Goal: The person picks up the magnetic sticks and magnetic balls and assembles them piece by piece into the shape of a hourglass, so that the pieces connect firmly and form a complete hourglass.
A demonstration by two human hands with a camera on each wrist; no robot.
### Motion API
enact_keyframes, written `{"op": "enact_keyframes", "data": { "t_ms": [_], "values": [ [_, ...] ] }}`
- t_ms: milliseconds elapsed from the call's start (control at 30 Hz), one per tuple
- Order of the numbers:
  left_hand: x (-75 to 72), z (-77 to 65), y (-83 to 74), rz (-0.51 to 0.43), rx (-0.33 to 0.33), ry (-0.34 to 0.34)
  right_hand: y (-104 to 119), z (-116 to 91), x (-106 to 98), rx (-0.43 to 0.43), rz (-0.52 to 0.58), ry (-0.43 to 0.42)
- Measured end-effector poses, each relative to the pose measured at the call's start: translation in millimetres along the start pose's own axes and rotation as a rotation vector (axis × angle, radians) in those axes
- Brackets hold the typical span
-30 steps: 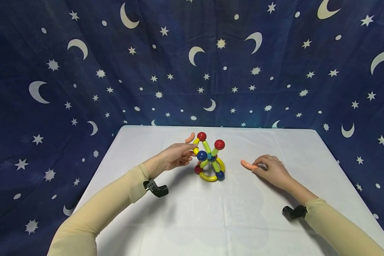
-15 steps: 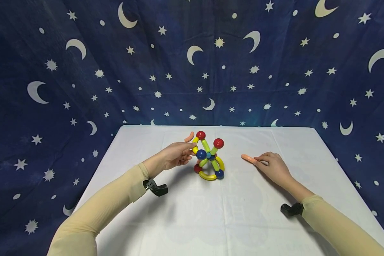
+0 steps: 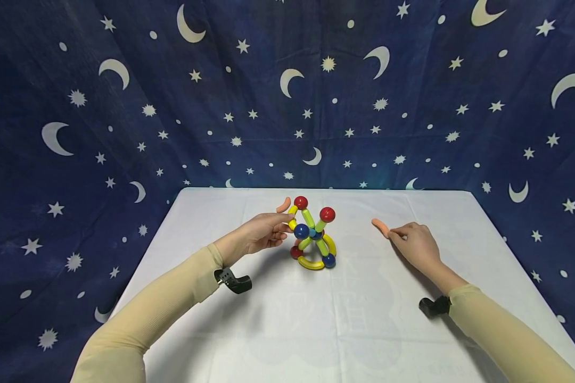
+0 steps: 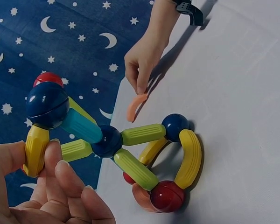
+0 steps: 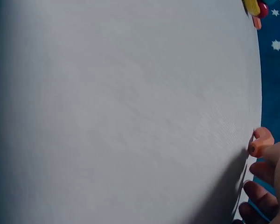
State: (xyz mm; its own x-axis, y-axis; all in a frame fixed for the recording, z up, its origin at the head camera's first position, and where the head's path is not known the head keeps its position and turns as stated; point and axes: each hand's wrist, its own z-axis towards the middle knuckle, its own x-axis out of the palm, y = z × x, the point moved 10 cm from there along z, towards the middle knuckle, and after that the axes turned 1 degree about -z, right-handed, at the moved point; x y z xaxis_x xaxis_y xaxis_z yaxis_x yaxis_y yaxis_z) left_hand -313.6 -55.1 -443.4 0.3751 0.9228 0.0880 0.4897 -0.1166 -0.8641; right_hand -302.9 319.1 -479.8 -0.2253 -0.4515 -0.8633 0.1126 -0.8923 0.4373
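Observation:
My left hand pinches a yellow curved stick between thumb and fingers. That stick is part of a standing toy of balls and sticks: a large blue ball, a smaller blue ball in the middle, and green straight sticks. Two red balls top it, one of them at the upper right. Its base is a ring with yellow curved sticks and an orange one. Over to the right, my right hand pinches one end of an orange curved stick at the table.
Behind the toy, another orange curved stick lies on the white tablecloth. A dark blue cloth with moons and stars hangs past the table's far edge and along its sides.
My right hand has shifted a little to the right with the orange curved stick, whose free end has swung away from me. The left hand keeps its place at the toy.

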Motion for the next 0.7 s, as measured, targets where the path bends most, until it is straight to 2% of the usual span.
{"op": "enact_keyframes", "data": {
  "t_ms": [267,700],
  "values": [
    [-0.9,0.9,0.2,0.005,-0.004,-0.002,-9,2,-8,0.025,-0.010,-0.023],
    [-0.4,0.4,0.0,0.001,-0.003,0.001,-18,11,-2,0.122,-0.028,0.043]
  ]
}}
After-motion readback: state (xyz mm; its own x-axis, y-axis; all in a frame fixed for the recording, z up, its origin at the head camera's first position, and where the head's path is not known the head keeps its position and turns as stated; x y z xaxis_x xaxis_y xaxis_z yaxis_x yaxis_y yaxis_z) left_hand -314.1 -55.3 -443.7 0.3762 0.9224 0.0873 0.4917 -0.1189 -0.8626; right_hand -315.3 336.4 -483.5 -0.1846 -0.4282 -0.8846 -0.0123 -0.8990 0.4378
